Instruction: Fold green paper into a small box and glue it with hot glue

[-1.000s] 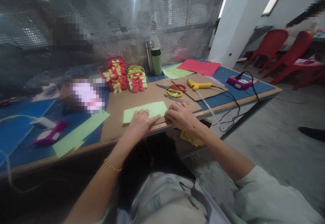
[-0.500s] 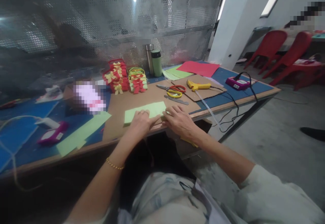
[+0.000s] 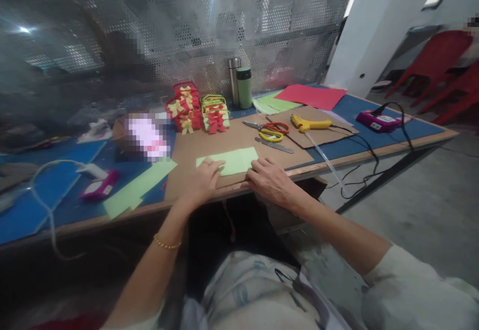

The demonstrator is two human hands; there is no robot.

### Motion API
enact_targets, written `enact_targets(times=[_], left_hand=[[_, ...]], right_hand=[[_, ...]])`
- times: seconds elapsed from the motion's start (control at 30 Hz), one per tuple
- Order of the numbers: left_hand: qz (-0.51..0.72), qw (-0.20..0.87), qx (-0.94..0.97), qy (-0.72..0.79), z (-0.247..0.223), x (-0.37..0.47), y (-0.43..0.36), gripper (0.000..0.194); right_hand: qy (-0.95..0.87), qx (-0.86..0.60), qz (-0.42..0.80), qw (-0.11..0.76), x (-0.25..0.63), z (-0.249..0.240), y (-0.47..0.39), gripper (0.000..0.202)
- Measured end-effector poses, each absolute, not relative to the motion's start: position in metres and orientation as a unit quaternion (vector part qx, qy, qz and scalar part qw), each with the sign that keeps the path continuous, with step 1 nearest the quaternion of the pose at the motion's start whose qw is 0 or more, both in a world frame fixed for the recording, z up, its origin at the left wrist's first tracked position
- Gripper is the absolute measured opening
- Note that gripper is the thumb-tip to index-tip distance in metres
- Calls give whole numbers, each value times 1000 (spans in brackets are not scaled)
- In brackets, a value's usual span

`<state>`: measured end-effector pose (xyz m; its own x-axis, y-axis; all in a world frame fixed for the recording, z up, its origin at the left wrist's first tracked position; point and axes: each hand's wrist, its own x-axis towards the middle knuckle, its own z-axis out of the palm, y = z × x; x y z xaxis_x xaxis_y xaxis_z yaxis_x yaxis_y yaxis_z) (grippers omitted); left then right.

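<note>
A pale green paper strip [image 3: 239, 161], apparently folded, lies on a brown cardboard sheet [image 3: 187, 153] at the table's front edge. My left hand [image 3: 205, 179] is closed on the paper's left end, thumb toward the middle. At the lower right corner, my right hand [image 3: 270, 180] has curled fingers gripping the paper's edge; its fingertips are partly hidden. Beyond the paper lie scissors [image 3: 272, 134] with red and yellow handles and a grey metal blade [image 3: 274, 145]. Left of the cardboard rests another green paper strip [image 3: 140, 187].
A yellow glue gun [image 3: 310, 123] lies on cardboard, its cord hanging over the edge. Red bow-trimmed baskets [image 3: 186, 110], green ones [image 3: 214, 114] and a green bottle [image 3: 244, 90] stand behind. Purple power boxes [image 3: 378, 120] and a lit phone [image 3: 146, 138] flank the work area.
My left hand has slid left along the paper, away from my right hand, which stays at the right end. The whole view has shifted, moving the table rightward in the picture.
</note>
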<state>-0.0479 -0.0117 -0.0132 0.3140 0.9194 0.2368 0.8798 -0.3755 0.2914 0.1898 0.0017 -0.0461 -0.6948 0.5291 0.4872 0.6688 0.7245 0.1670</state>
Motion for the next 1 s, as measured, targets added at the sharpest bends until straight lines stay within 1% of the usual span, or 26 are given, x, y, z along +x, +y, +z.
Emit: enact_targets(times=[0.13, 0.27, 0.37, 0.5, 0.83, 1.0], left_hand=[[175, 45, 766, 617, -6, -68, -23, 33], [184, 77, 744, 638, 4, -67, -29, 34], [190, 110, 731, 646, 10, -58, -30, 30], [183, 101, 711, 672, 12, -52, -30, 27], [30, 82, 743, 664, 12, -53, -12, 31], [-20, 54, 746, 664, 12, -52, -7, 30]], right_hand=[[-900, -335, -174, 217, 189, -49, 3, 37], [-899, -333, -176, 224, 189, -50, 3, 36], [-901, -330, -173, 223, 189, -49, 2, 34], [-899, -321, -185, 234, 189, -48, 1, 34], [-900, -320, -185, 232, 191, -47, 1, 29], [-903, -327, -169, 221, 191, -45, 1, 26]])
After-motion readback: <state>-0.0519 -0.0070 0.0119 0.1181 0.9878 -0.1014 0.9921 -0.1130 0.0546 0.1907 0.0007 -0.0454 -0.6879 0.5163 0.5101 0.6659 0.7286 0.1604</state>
